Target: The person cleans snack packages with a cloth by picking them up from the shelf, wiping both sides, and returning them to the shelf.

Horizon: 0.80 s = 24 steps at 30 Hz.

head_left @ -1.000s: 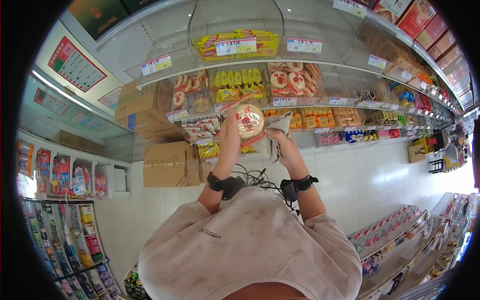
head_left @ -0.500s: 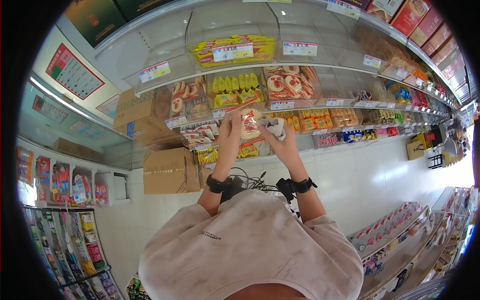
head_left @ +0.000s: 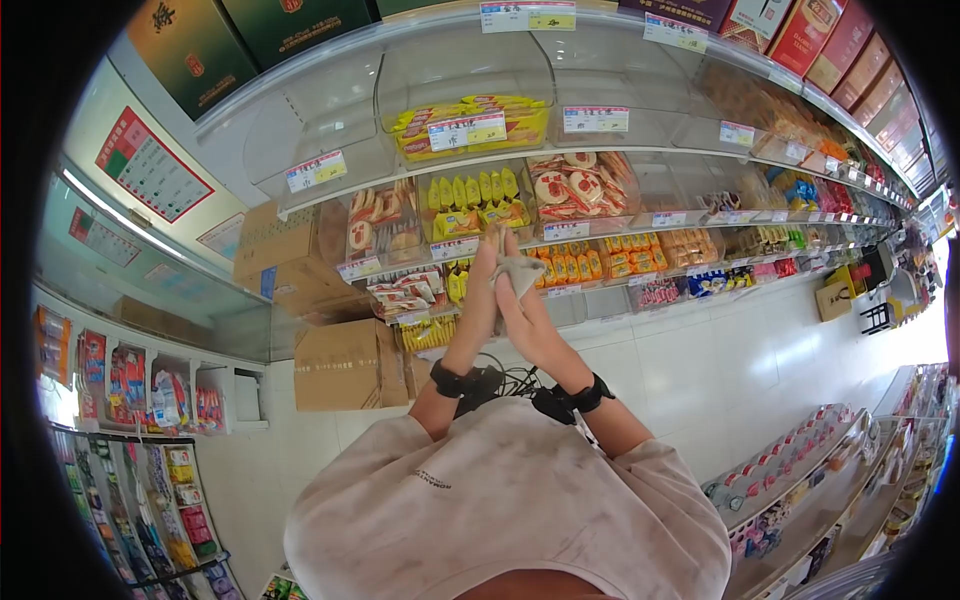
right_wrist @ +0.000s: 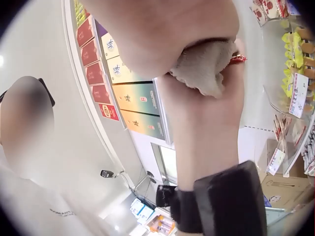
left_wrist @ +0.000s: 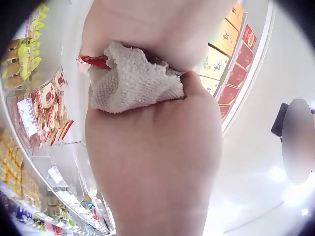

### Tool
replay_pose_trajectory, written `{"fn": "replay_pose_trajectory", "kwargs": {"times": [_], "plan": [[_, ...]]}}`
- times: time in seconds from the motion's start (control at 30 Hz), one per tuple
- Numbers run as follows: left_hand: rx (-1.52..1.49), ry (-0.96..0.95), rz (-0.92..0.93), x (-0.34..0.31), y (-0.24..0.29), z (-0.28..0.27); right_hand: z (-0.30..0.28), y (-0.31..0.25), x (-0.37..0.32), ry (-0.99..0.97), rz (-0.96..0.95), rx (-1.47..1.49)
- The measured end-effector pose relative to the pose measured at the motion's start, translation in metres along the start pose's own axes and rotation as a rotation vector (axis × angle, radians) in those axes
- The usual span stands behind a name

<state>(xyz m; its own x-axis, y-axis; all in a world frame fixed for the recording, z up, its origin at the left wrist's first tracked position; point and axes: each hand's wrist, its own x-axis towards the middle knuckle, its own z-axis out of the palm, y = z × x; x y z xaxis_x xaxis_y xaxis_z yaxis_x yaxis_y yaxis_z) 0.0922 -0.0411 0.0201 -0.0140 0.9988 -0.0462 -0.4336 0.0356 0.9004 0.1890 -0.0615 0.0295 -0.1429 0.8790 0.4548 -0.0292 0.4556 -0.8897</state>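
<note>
In the head view, my left hand [head_left: 483,295] and right hand [head_left: 522,308] stand palm to palm, fingers pointing at the shelves. A bunched grey cloth [head_left: 520,272] sticks out between them, and the right thumb lies along it. The left hand holds a wrapped round cracker, now mostly hidden between the palms. Only the red edge of its wrapper [left_wrist: 96,61] shows in the left wrist view, beside the waffle-textured cloth [left_wrist: 135,81]. From the right wrist, the cloth [right_wrist: 205,66] and a bit of red wrapper [right_wrist: 238,59] show between both hands.
Ahead are shelves of clear bins with similar wrapped crackers [head_left: 580,190], yellow packets [head_left: 475,195] and orange packets [head_left: 630,255]. Cardboard boxes [head_left: 345,365] stand at the left below. Cables [head_left: 515,378] hang near the wrists. A low display [head_left: 780,460] is behind at right.
The cracker faced up between the hands, with the cloth at its right side. The right hand has moved left against the left hand, and the cracker has turned out of sight between them.
</note>
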Motion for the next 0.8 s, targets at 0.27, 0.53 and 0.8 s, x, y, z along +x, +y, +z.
{"fn": "replay_pose_trajectory", "kwargs": {"times": [0.27, 0.53, 0.8], "plan": [[0.425, 0.107, 0.387, -0.007, -0.007, 0.007, -0.027, 0.022, 0.019, 0.022, 0.662, 0.584], [0.654, 0.243, 0.425, -0.002, 0.006, -0.036, -0.038, 0.039, 0.016, -0.030, 0.227, -0.123], [0.208, 0.205, 0.215, -0.016, 0.015, -0.034, 0.005, 0.000, 0.010, -0.235, -0.230, -0.402]]}}
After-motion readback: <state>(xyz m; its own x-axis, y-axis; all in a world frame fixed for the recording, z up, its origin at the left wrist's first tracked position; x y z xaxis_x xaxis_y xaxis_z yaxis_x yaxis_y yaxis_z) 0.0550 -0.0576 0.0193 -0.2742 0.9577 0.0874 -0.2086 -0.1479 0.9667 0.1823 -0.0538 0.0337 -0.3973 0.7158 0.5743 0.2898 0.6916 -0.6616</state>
